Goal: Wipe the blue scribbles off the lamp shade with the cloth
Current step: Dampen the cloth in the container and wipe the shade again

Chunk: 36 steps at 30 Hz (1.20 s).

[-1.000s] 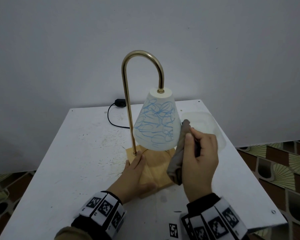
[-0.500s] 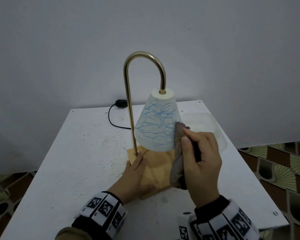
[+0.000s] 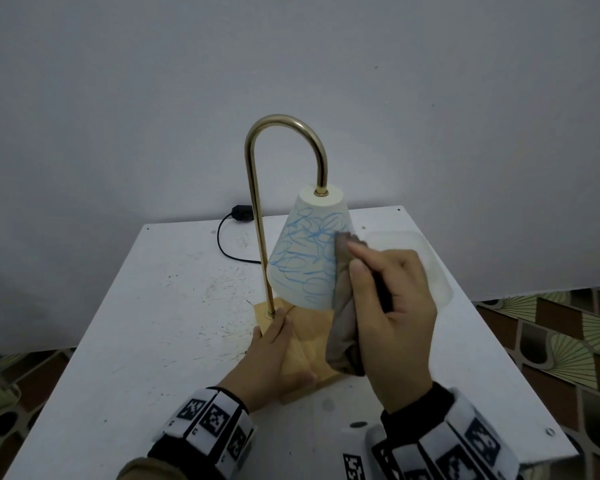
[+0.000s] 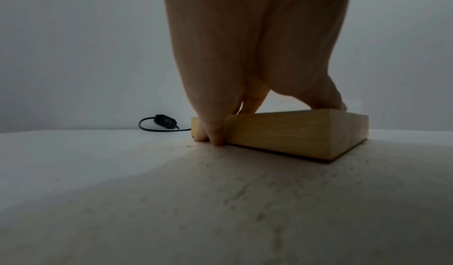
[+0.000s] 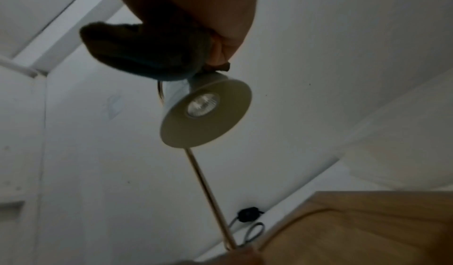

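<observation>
Two hands share the work: left hand (image 3: 272, 355) presses flat on the square wooden base (image 3: 312, 344); right hand (image 3: 392, 313) grips the grey-brown cloth (image 3: 343, 306) against the white conical lamp shade's (image 3: 305, 258) right side. Wiping seems barely begun; next, rub leftward across the blue scribbles (image 3: 309, 244).

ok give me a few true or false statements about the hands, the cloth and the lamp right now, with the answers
1. The right hand holds the cloth against the lamp shade. True.
2. The left hand grips the brass stem. False: it rests on the wooden base.
3. The blue scribbles are all gone. False: they still cover the shade's facing side.
4. The cord switch lies on the table behind the lamp. True.
</observation>
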Each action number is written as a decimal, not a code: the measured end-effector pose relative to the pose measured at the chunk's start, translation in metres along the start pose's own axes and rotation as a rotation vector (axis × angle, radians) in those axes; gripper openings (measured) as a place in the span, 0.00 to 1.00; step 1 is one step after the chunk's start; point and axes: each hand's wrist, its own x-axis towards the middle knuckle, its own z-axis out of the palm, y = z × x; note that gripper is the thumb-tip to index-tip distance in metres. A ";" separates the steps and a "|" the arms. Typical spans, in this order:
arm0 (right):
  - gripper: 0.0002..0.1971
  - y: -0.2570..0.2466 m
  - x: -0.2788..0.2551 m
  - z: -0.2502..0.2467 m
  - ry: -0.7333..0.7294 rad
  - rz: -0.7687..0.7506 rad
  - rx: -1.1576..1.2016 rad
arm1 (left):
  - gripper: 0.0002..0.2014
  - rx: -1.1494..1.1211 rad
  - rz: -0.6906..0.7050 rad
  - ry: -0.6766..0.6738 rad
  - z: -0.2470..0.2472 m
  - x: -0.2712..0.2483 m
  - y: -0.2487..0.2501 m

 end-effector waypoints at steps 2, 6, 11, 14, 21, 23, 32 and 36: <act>0.09 0.008 -0.009 -0.005 -0.006 0.004 -0.035 | 0.54 0.012 0.003 -0.001 0.001 0.001 -0.001; 0.08 0.024 0.000 -0.010 0.027 0.133 -0.040 | 0.53 0.007 -0.007 -0.003 -0.001 -0.002 0.002; 0.09 0.014 0.025 -0.001 0.046 0.117 0.008 | 0.52 -0.010 -0.022 -0.006 -0.003 -0.004 0.006; 0.10 0.001 0.025 0.006 0.064 0.030 0.024 | 0.53 -0.028 -0.010 0.004 0.000 -0.002 0.001; 0.10 0.016 -0.007 -0.001 0.034 -0.019 -0.041 | 0.53 0.012 -0.015 0.009 -0.001 -0.002 0.004; 0.09 0.024 -0.003 -0.004 0.049 0.060 -0.037 | 0.52 0.011 -0.016 0.009 -0.002 -0.002 0.004; 0.09 0.009 0.032 0.007 0.075 0.042 0.007 | 0.53 0.019 -0.009 0.007 0.000 0.001 0.001; 0.09 -0.002 0.021 0.010 0.055 -0.052 0.029 | 0.54 -0.008 0.037 0.036 0.005 0.006 -0.009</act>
